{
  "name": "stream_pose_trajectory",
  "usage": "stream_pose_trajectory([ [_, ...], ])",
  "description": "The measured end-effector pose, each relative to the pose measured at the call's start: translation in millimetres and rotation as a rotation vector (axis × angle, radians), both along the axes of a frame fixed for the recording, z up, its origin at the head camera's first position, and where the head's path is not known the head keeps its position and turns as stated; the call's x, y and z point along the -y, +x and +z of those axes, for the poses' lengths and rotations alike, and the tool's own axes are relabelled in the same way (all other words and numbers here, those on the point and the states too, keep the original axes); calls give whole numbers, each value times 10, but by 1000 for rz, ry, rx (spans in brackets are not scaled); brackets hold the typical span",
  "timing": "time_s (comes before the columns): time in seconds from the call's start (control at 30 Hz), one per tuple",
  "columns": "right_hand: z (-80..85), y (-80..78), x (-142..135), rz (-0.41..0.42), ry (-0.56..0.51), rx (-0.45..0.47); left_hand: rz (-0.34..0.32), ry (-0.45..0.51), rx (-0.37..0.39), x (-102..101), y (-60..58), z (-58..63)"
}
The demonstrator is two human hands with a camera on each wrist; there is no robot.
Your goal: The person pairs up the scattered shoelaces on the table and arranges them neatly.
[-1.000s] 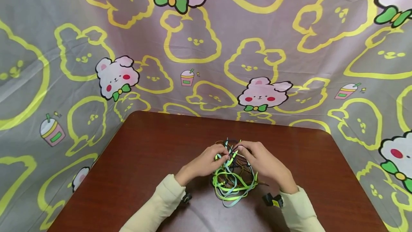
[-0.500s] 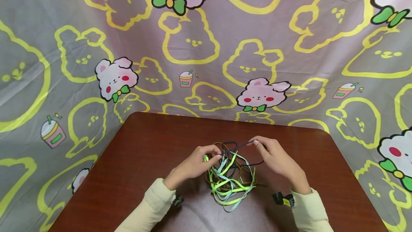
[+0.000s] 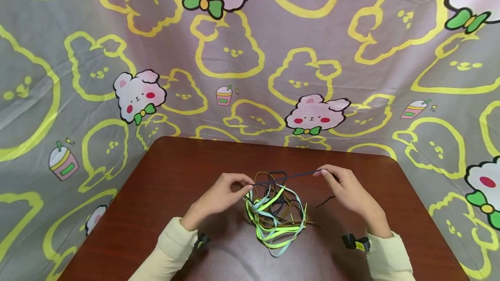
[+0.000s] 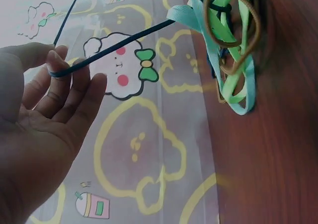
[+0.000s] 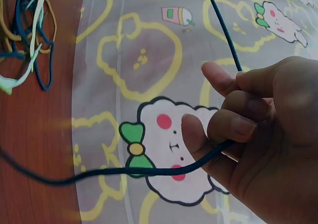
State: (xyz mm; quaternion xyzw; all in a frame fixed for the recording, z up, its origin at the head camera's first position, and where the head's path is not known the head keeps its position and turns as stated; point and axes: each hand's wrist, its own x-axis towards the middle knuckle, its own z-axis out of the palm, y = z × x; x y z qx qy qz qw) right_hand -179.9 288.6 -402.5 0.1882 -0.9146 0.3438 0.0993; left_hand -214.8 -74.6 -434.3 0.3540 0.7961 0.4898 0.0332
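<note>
A dark blue cord (image 3: 291,177) is stretched nearly straight between the two hands, above a tangle of shoelaces. My left hand (image 3: 220,197) pinches it between thumb and index finger; in the left wrist view the cord (image 4: 124,43) bends round there and runs back to the tangle. At the other end my right hand (image 3: 349,192) pinches the cord, and a loose tail (image 5: 104,173) hangs out past its fingers. The tangle of laces (image 3: 273,229), bright green, light blue, brown and dark, lies on the table between the hands.
The reddish-brown table (image 3: 175,159) has rounded far corners. A grey cloth (image 3: 250,64) printed with cartoon animals hangs behind and on both sides. Small black devices (image 3: 355,243) sit at the cuffs of the pale sleeves (image 3: 390,257).
The hands have moved apart, left hand leftward and right hand rightward, drawing the dark blue cord out straight above the tangle. The pile has spread and shifted slightly left.
</note>
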Motion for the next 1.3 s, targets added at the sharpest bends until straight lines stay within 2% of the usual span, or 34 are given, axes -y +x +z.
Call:
stream_pose_trajectory([
  [0.2, 21, 59, -114, -47, -16, 32, 15, 35, -7, 101, 37, 69],
  [0.37, 47, 107, -211, -77, -3, 35, 32, 57, -11, 193, 66, 186],
  [0.6, 77, 140, -355, -110, 4, -9, 69, 30, -52, 313, 42, 313],
  [0.8, 88, 187, -465, -135, 9, 1, 113, -3, -63, 425, 32, 407],
  [1.1, 61, 201, -607, -157, 15, 1, 144, -54, -78, 639, -88, 480],
  [1.3, 32, 193, -752, -174, 36, -16, 186, -63, -122, 794, -200, 529],
])
